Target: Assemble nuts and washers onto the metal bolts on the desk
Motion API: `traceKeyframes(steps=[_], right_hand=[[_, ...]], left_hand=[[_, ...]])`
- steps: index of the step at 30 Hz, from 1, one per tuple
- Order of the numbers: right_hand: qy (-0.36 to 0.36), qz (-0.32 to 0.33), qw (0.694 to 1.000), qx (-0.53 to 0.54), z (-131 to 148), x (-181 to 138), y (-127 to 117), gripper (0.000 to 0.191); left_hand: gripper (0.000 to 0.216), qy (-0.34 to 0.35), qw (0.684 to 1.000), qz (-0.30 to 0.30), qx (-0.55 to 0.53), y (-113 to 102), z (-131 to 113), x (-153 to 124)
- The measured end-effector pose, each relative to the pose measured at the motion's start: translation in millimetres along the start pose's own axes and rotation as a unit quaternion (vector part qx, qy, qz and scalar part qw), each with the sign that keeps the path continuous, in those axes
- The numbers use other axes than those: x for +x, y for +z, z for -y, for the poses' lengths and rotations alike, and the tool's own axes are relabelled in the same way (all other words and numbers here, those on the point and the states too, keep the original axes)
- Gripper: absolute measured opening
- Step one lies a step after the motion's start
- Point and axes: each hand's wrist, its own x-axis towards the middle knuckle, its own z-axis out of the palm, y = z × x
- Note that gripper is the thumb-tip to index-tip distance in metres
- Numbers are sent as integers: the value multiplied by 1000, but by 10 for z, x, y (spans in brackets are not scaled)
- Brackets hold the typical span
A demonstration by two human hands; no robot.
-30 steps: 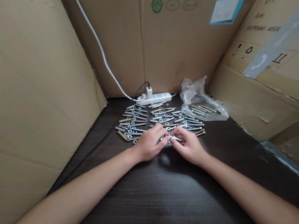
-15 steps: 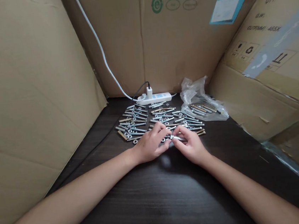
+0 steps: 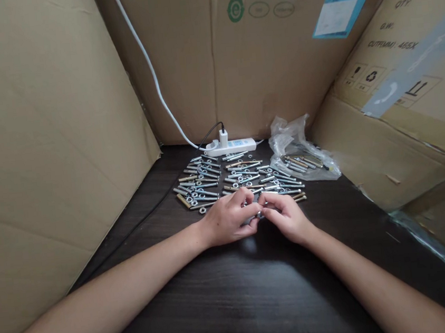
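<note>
Both my hands meet over the near edge of a spread of metal bolts (image 3: 208,181) on a dark wooden table (image 3: 235,287). My left hand (image 3: 230,218) has its fingers curled and pinched at a small metal piece. My right hand (image 3: 285,215) is also closed, its fingertips touching those of the left hand. Between the fingertips sits a silvery bolt (image 3: 259,209), mostly hidden by the fingers. Small washers and nuts lie mixed among the bolts.
A clear plastic bag (image 3: 300,153) with more bolts lies at the back right. A white power strip (image 3: 230,145) with a charger and cables sits by the back wall. Cardboard boxes (image 3: 44,132) wall in the table on the left, back and right.
My two hands have drawn closer together, and the bolt that lay visible in my right fingers is now mostly covered. The view has shifted slightly.
</note>
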Motion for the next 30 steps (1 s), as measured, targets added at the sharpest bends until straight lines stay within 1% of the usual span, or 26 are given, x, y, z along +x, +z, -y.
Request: traceKeyframes(steps=[4,6,10,14,17,20,23,25,27,30], right_hand=[[-23,-13,996,-80,-10,-11,-35,5],[-39,-25,991,-123,-12,-11,-59,7],[-93,-43,973,-205,-19,5,-96,16],[-135,-73,947,-281,-40,37,-108,19],[-139,-101,933,-316,-129,79,-192,20],[-108,-169,923,-328,-349,151,-429,20],[-32,-230,903,-361,-678,228,-774,23],[30,-247,885,-394,-904,266,-994,24],[86,-272,862,-420,-1093,291,-1164,25],[116,-297,846,-427,-1280,310,-1316,28]], left_hand=[[12,-39,999,-11,3,-30,38,9],[13,-52,998,-17,13,-51,76,6],[12,-62,997,-21,44,-78,149,0],[18,-89,995,5,49,-105,162,10],[22,-118,992,28,38,-167,166,-16],[18,-138,989,42,39,-274,219,-102],[11,-143,987,57,41,-404,314,-215],[11,-156,985,59,40,-484,380,-274],[11,-171,983,56,39,-540,436,-307],[12,-188,981,43,26,-568,503,-320]])
